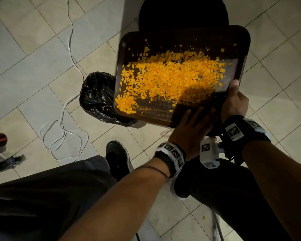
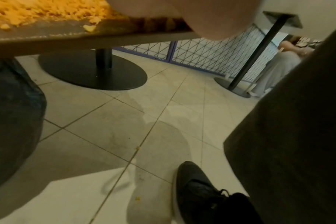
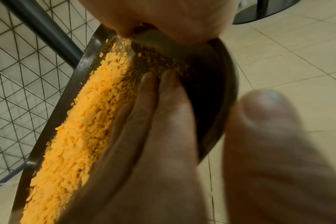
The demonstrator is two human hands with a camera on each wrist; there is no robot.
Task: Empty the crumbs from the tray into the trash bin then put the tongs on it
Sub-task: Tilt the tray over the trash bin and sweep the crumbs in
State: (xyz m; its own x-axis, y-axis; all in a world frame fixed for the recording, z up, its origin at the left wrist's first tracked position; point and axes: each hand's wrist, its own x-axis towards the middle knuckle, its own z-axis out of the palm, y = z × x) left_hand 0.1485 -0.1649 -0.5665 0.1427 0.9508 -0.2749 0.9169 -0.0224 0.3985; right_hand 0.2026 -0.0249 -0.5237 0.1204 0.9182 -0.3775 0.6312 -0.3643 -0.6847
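We hold the dark brown tray [image 1: 240, 54] out over the tiled floor [image 1: 33, 49], tipped so that its left edge hangs above the trash bin [image 1: 97, 98], which is lined with a black bag and stands on the floor just below and to the left of the tray. Orange crumbs [image 1: 167, 77] cover most of the tray's bed, thickest across the middle and spreading toward the lower left edge nearest the bin; a few orange flecks lie on the black liner. Our right hand [image 1: 234, 101] grasps the tray's near right corner, thumb on top of the rim and the other fingers wrapped beneath. Our left hand [image 1: 189, 129] lies flat on the tray's near edge beside it, fingers straight and together, pressing on the surface rather than curling round anything; the right wrist view shows those fingers [image 3: 153, 109] laid against the bed right next to the crumbs [image 3: 81, 121], with the tray's rim [image 3: 81, 68] running up toward a wire-mesh fence [image 3: 19, 75]. From the left wrist view we see the tray's underside edge [image 2: 105, 40] with crumbs [image 2: 38, 13] on top, a round black table base [image 2: 92, 71] on the floor behind, and a black shoe [image 2: 199, 189] beside a dark trouser leg [image 2: 297, 151]. A white cable [image 1: 66, 108] loops across the tiles left of the bin. We see no tongs in any view.
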